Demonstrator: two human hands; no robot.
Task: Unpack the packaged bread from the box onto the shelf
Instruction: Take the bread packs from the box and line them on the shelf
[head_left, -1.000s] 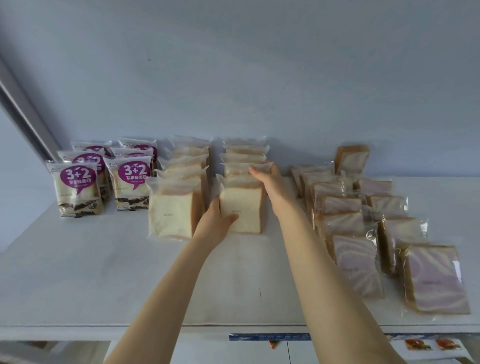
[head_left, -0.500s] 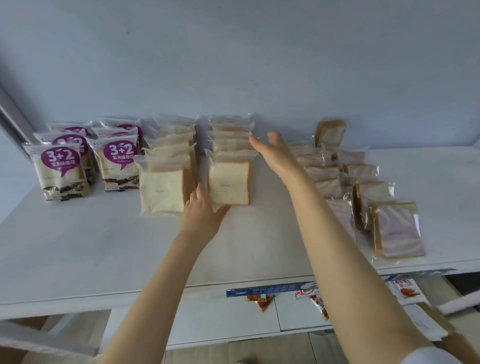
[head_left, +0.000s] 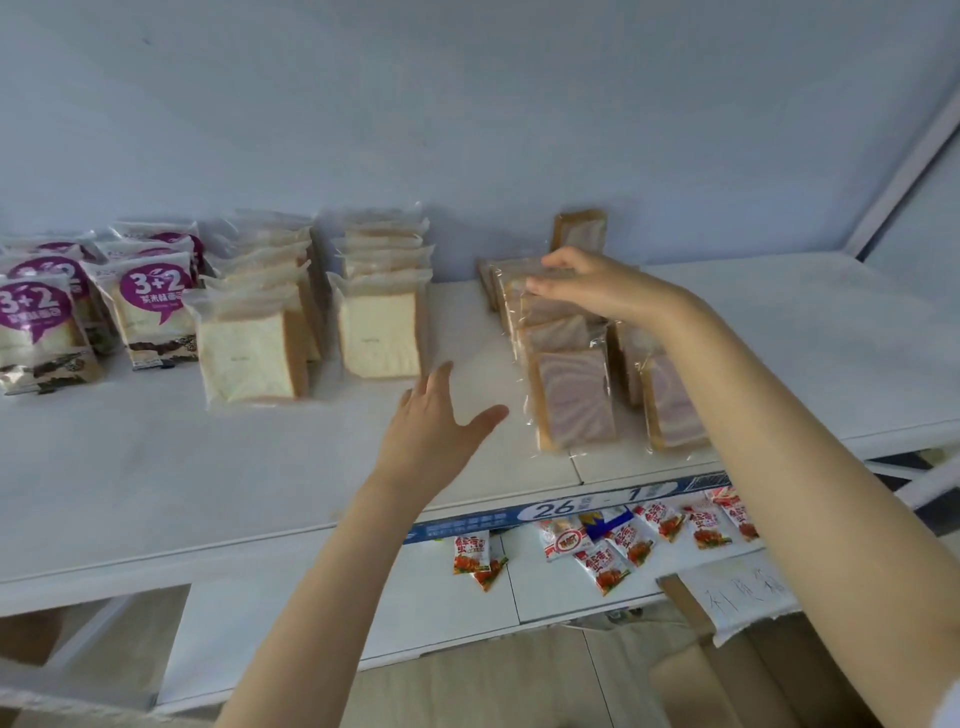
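The white shelf (head_left: 156, 467) carries clear-wrapped bread standing upright in rows that run front to back. The purple-labelled 3+2 packs (head_left: 153, 306) are at far left, with two rows of plain white loaves (head_left: 379, 338) beside them. Two rows of purple-swirl loaves (head_left: 574, 400) reach the front edge at right.

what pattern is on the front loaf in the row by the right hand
The front loaf is purple-and-cream marbled with a tan crust; best in head view.

A shop — packaged bread (head_left: 379, 332) in rows, shelf-edge label strip (head_left: 571, 506).
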